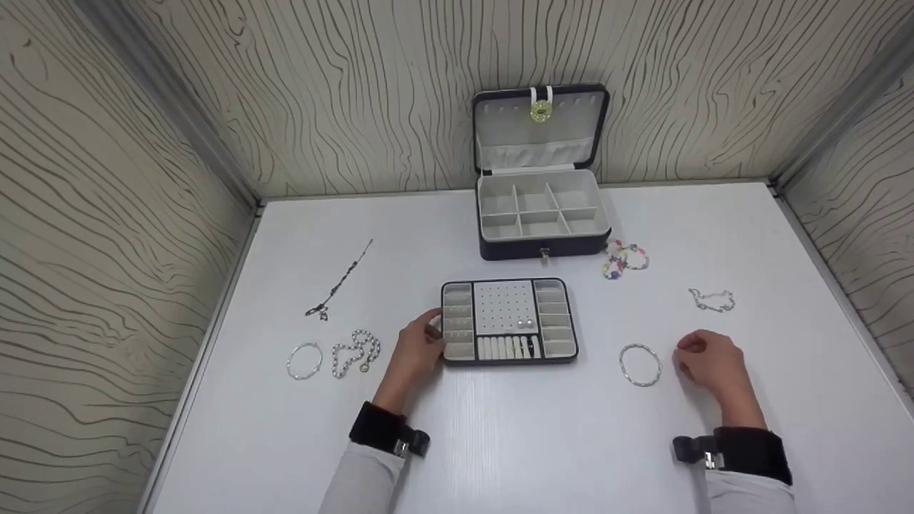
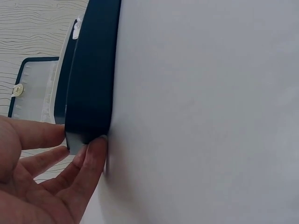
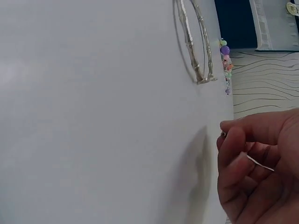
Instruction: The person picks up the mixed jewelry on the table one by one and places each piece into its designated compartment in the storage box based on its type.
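My left hand grips the left end of a dark-edged jewelry tray between thumb and fingers. The left wrist view shows the tray's dark blue side wall with fingertips at its corner. Two pearl earrings sit on the tray's perforated panel, above the ring rolls. My right hand is over the table at the right, beside a silvery bangle. Its thumb and index finger pinch a small silvery piece of jewelry, mostly hidden by the fingers; I cannot tell its kind.
Behind the tray stands an open jewelry box with its lid up. Colorful bead bracelets lie by its right corner, a silvery chain bracelet farther right. On the left lie a dark chain, a bead necklace and a pale bracelet.
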Motion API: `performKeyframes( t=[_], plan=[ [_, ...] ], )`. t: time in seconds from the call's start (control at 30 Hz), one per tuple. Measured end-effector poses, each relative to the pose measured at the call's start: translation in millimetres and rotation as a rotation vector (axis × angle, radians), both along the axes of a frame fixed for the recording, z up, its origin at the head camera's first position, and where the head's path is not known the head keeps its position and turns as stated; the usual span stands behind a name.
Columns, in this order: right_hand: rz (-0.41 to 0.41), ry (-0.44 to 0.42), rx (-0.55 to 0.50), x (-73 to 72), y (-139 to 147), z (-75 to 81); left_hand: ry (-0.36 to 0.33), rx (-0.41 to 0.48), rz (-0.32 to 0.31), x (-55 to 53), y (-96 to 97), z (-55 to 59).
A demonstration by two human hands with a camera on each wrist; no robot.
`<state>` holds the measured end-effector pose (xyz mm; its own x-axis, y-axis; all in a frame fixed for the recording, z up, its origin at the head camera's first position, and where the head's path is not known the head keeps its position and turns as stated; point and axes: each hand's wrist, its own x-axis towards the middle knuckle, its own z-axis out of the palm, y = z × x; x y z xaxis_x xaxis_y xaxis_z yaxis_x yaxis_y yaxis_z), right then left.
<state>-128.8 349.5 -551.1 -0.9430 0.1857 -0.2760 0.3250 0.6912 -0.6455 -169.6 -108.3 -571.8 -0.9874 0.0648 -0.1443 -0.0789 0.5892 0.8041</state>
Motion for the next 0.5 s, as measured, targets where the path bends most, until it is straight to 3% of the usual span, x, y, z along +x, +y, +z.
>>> performKeyframes(
  t=[0.23,0.5],
  plan=[
    [-0.02,0.057,-0.189,-4.5,-27,6.9,0.0,0.017,-0.004,-0.7,-0.9,0.7],
    [0.036,0.004,-0.441,-9.9,-63,12.1,0.011,0.016,0.002,1.1,0.2,-0.3]
  ],
)
